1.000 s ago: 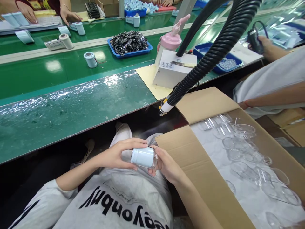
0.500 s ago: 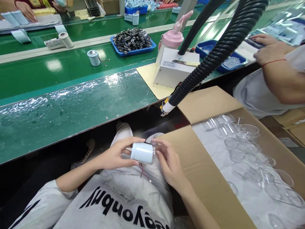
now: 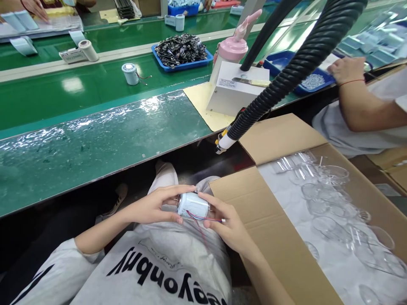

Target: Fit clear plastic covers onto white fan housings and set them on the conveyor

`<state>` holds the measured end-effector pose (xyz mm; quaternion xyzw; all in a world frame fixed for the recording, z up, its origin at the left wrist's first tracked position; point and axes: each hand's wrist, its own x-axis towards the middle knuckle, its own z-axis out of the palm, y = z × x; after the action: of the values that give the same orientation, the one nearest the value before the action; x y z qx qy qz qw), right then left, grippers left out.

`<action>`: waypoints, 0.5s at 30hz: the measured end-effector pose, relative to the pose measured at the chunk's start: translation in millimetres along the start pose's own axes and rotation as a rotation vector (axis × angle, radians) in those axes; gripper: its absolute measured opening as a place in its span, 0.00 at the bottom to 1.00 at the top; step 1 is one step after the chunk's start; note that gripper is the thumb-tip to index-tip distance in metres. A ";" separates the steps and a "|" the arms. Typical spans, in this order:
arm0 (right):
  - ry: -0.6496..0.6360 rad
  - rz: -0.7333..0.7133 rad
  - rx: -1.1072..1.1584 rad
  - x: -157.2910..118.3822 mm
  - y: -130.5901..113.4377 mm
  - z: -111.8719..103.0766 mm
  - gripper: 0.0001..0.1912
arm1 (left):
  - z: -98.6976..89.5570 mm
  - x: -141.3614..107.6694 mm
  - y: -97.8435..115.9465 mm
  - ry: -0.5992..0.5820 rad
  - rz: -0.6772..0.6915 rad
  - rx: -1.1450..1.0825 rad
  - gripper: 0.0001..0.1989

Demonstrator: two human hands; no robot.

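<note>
Above my lap I hold a light blue cylinder (image 3: 192, 204) with a clear plastic cap at its end and thin red and dark wires ending in a small white plug. My left hand (image 3: 159, 205) grips its left end between thumb and fingers. Around the right end, at the clear cap, my right hand (image 3: 224, 214) is closed, with the wires passing by its thumb. On the green belt stands a similar blue cylinder (image 3: 130, 74) with wires. To my right an open cardboard box (image 3: 267, 207) holds many clear plastic caps (image 3: 330, 199).
A black corrugated hose (image 3: 286, 80) with a white nozzle hangs before me from a white stand (image 3: 237, 87). Behind are a blue tray (image 3: 181, 66) of dark parts, a pink-lidded bottle (image 3: 233, 47) and a tray of small beads (image 3: 313, 82). A co-worker's arm (image 3: 359, 95) is at right.
The cylinder has been turned between my hands, so its wires now face up across its side. My right hand wraps further over it. The co-worker's arm has shifted left. The belt cylinder moved slightly right.
</note>
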<state>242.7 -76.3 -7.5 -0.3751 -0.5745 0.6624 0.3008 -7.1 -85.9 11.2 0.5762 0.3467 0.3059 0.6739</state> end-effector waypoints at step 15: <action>0.026 0.089 -0.213 3.3 9.1 14.5 0.23 | -25.5 -2.9 -28.6 0.109 -0.267 -0.023 0.24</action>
<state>229.0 -82.7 -16.1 -0.4387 -0.6203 0.6055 0.2370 -29.3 -78.0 -19.2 0.4997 0.4527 0.2485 0.6954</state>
